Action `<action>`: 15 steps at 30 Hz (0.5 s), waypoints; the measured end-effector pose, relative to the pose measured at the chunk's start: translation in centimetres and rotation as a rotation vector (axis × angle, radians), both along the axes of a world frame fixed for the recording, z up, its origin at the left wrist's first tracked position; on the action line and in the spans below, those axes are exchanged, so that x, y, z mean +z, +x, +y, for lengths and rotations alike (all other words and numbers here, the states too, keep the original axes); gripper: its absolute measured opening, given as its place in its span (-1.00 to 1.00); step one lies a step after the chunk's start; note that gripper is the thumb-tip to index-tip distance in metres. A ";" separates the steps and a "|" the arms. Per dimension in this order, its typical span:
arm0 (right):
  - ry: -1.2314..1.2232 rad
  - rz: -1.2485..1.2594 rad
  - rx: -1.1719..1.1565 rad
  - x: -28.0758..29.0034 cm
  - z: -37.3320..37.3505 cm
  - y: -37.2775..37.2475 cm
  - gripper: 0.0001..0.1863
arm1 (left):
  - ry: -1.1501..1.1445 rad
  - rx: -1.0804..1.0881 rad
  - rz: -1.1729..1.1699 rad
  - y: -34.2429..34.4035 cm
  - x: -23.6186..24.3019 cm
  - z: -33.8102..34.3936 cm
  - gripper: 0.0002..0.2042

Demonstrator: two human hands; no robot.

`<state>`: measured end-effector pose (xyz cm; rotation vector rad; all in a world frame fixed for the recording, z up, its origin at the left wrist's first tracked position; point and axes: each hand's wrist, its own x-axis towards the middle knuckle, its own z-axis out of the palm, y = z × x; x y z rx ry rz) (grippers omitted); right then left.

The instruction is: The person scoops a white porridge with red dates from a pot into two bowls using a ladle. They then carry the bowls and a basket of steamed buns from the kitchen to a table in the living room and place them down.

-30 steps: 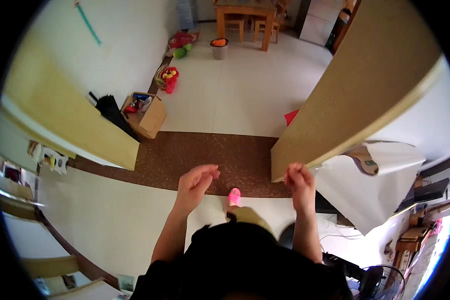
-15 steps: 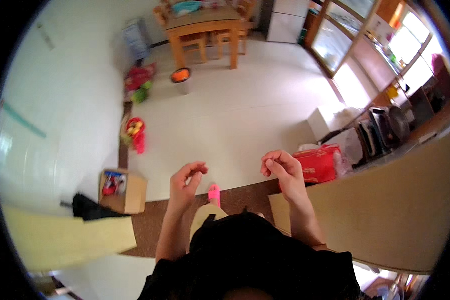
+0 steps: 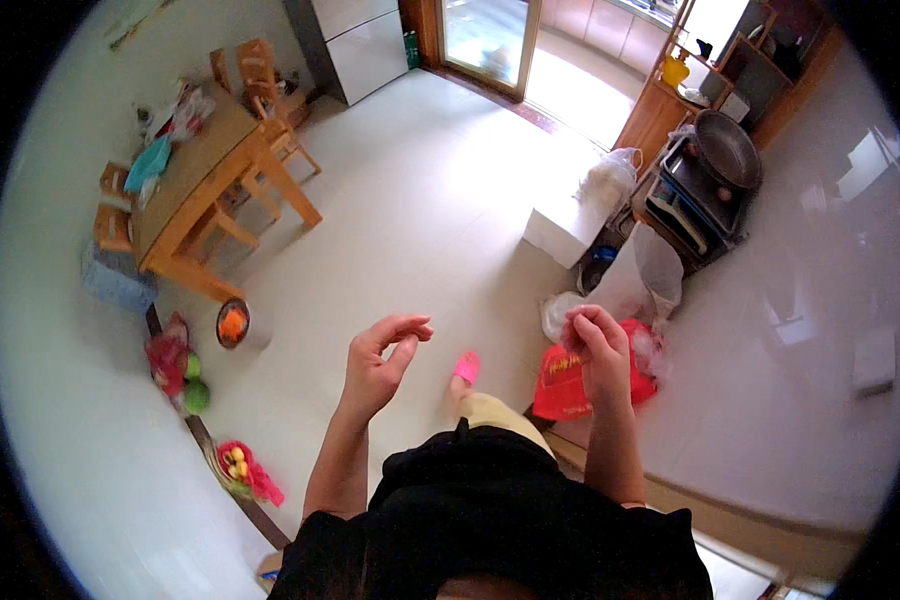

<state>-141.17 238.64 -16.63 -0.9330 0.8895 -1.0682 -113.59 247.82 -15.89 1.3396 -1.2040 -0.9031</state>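
Note:
My left hand (image 3: 383,355) is raised in front of my body with nothing in it. Its fingers bend loosely and the thumb stands apart from them. At about the same height, my right hand (image 3: 600,345) has its fingers curled in toward the thumb, and I see nothing held there. In the picture it overlaps a red bag (image 3: 568,384), but it does not appear to touch it. Below and between the hands, my foot shows in a pink slipper (image 3: 467,367) on the pale floor.
Left, a wooden table (image 3: 202,150) with chairs stands behind a bin (image 3: 233,323). Bags of produce (image 3: 192,380) line the left wall. On the right are a white box (image 3: 560,236), plastic bags and a rack with pans (image 3: 727,150). A glass sliding door (image 3: 485,40) is ahead.
My view has swung to the right and moved forward into the room. The table and bin now lie farther left, and one slippered foot is ahead. Both hands stay raised and hold nothing visible.

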 end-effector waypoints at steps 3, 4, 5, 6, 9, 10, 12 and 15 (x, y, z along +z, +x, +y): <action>-0.102 -0.039 0.015 1.5 -9.8 4.1 -0.84 | 0.024 0.031 -0.001 2.8 1.2 -9.8 -0.74; -0.106 -0.038 0.049 1.8 -12.7 5.1 -0.83 | 0.008 0.023 -0.017 3.8 1.6 -12.9 -0.74; -0.113 -0.050 0.060 2.1 -15.4 6.4 -0.83 | -0.009 0.014 -0.032 4.9 2.0 -15.9 -0.74; -0.129 -0.037 0.084 2.8 -18.6 7.6 -0.83 | -0.037 0.016 -0.022 5.7 1.9 -19.2 -0.74; -0.206 0.034 0.171 3.8 -27.4 10.6 -0.82 | -0.050 -0.001 0.002 8.7 1.8 -28.9 -0.74; -0.213 0.043 0.191 3.8 -30.4 11.2 -0.82 | -0.032 0.005 0.062 9.5 1.0 -32.2 -0.75; -0.238 0.098 0.199 4.2 -36.6 12.5 -0.83 | 0.004 -0.006 0.121 11.2 -0.4 -39.1 -0.76; -0.224 0.136 0.076 3.4 -46.4 13.4 -0.83 | 0.020 -0.040 0.092 13.4 -2.1 -50.4 -0.76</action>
